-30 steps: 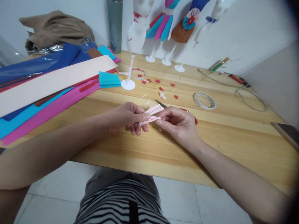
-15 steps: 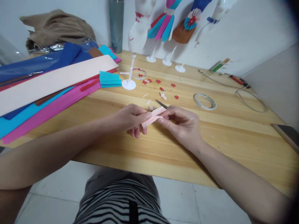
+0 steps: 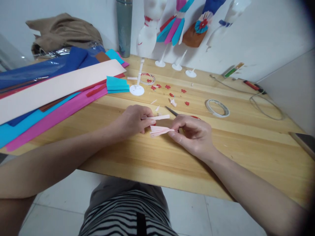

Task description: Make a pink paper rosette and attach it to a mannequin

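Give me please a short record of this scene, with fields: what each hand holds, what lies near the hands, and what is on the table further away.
left hand: left hand pinches one end of the pleated pink paper
right hand: right hand pinches its other end
near hands: scissors, mostly hidden behind the right hand
table: wooden table
left side: coloured paper sheets
middle: small red paper flowers, tape roll
back: mannequin stands with paper dresses
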Demonstrator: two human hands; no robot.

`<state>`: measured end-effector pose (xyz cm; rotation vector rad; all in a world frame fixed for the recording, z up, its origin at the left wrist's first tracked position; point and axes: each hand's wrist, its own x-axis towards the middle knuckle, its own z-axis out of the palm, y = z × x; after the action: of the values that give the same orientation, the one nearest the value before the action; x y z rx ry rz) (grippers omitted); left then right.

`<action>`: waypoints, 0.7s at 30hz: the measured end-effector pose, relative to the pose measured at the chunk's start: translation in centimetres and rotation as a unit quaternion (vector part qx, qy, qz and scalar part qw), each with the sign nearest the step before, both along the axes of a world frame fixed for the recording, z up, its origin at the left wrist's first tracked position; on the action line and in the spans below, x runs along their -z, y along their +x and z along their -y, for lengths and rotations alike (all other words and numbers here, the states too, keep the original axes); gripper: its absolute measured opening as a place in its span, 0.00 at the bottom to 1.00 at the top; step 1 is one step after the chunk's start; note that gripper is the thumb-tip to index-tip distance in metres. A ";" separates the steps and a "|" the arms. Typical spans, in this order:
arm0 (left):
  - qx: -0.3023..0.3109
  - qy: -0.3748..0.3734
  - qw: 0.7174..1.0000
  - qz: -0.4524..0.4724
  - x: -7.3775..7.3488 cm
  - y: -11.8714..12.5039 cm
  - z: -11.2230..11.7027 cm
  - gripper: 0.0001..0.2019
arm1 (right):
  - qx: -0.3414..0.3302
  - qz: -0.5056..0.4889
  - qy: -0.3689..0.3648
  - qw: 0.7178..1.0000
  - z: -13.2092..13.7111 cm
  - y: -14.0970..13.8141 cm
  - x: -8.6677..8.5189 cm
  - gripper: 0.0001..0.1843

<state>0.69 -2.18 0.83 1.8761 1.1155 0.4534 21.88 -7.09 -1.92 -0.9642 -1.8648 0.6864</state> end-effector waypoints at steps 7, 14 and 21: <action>0.027 0.225 0.971 -0.070 0.7 -0.1 0.2 0.06 | 0.023 -0.054 -0.023 0.998 -0.2 -0.1 -0.3 0.06; 0.041 0.253 0.960 -0.113 0.4 0.0 0.3 0.06 | -0.015 -0.062 -0.100 0.993 0.3 -0.4 -0.5 0.08; 0.027 0.228 0.966 -0.122 0.1 0.1 0.4 0.07 | -0.012 -0.135 -0.134 0.982 0.5 -0.5 0.1 0.05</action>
<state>0.82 -2.62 0.70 2.4129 1.1868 0.4869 21.40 -7.55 -2.07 -0.9630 -1.5729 1.0505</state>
